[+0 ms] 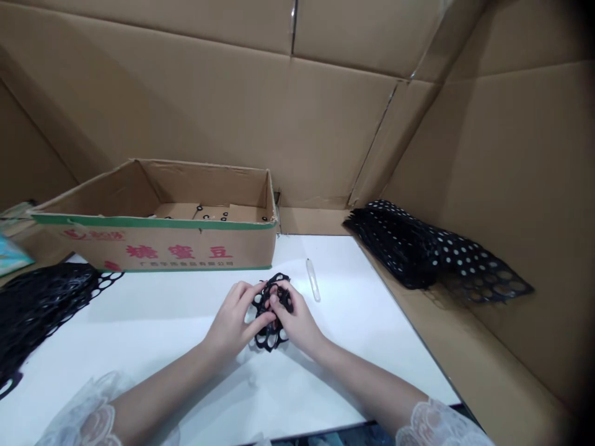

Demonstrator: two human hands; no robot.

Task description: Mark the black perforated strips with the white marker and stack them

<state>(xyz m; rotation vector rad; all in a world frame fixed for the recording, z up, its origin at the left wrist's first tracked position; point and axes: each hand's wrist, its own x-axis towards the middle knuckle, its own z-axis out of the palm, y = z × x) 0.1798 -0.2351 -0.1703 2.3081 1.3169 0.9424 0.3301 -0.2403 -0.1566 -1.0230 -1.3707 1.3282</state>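
Observation:
Both of my hands meet over the middle of the white table, around a bunched piece of black lace with round holes (270,339). My left hand (237,316) grips its left side between thumb and fingers. From the right, my right hand (295,316) pinches the same piece, thumb pressed near its centre. Part of the lace is hidden under my fingers. Just right of my right hand lies a slim pen-like tool with a whitish clear handle and dark tip (313,282).
An open cardboard box (186,248) with small black rings inside stands at the back left. A pile of black netting (41,303) lies at the left. A stack of black perforated lace (418,248) rests at the right. Cardboard walls (209,105) enclose the white table (344,371).

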